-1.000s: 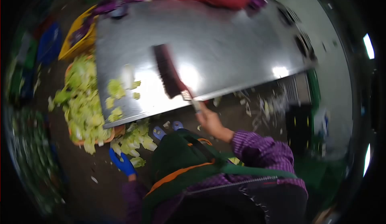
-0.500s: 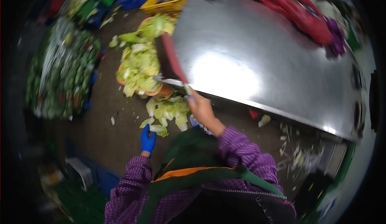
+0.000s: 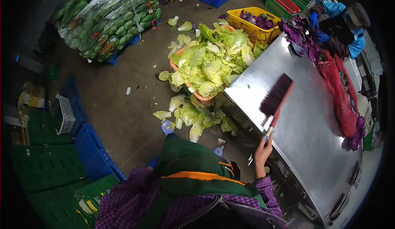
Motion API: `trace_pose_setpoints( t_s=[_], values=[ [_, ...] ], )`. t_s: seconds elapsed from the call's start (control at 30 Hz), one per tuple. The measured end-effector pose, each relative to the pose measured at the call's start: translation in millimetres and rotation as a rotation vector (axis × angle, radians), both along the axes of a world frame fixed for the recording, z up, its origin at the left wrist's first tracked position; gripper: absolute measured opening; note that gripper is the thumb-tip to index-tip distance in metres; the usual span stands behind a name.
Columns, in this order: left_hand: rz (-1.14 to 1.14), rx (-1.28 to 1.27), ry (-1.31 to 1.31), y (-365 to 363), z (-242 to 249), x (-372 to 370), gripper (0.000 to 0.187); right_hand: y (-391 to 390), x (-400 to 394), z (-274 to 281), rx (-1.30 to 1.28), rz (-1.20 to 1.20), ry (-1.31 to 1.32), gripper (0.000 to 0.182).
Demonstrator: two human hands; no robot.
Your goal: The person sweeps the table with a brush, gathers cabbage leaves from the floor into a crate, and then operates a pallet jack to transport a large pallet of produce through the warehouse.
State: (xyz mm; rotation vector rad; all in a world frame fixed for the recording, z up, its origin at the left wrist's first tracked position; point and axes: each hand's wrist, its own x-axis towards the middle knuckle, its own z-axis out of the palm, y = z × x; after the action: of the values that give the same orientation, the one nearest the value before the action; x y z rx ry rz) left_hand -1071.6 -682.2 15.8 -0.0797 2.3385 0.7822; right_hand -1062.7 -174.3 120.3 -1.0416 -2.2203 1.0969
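A dark-bristled hand brush [image 3: 278, 97] with a red back is in my bare right hand [image 3: 262, 154], fingers wrapped round its handle. The brush is over the near left part of the steel table [image 3: 310, 118]. My left hand [image 3: 152, 163], in a blue glove, shows only as a small patch beside my green apron; its fingers are hidden. Ahead of me, an orange basket [image 3: 196, 94] is heaped with pale cabbage leaves [image 3: 210, 64] at the table's corner. More loose leaves [image 3: 193, 118] lie on the floor below it.
At the table's far end a person in blue sleeves [image 3: 356, 44] stands by purple cabbage leaves [image 3: 302, 37]. A red mesh sack [image 3: 339, 93] lies along the far edge. A yellow crate [image 3: 251, 33] stands beyond the basket, wrapped green vegetables [image 3: 111, 23] at upper left, blue crates [image 3: 96, 146] at left.
My view has turned to the right. My right hand has carried the brush from beside the leaf basket to over the table; my left hand has drawn back beside the apron.
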Motion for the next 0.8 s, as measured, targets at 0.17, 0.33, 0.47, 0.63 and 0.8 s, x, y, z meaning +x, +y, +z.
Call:
trace_pose_setpoints(
  t_s=[0.17,0.33,0.47,0.63,0.8],
  values=[
    [-0.256,0.026,-0.047,-85,-37,-83,0.04,-65,-101,18,-0.279,0.14,0.062,0.047],
    [0.085,0.114,0.065,-218,-90,-166,0.031,-65,-194,18,-0.416,-0.188,0.441,0.041],
    [0.046,0.002,0.021,-335,-115,-193,0.031,-46,-203,3,-0.423,-0.276,0.515,0.037],
    [0.359,-0.073,-0.202,-368,-119,-230,0.034,-77,-179,-13,-0.457,-0.38,0.278,0.069],
    [0.324,0.17,-0.148,-359,-153,-225,0.037,-107,-154,-32,-0.281,-0.285,0.092,0.038]
  ],
)
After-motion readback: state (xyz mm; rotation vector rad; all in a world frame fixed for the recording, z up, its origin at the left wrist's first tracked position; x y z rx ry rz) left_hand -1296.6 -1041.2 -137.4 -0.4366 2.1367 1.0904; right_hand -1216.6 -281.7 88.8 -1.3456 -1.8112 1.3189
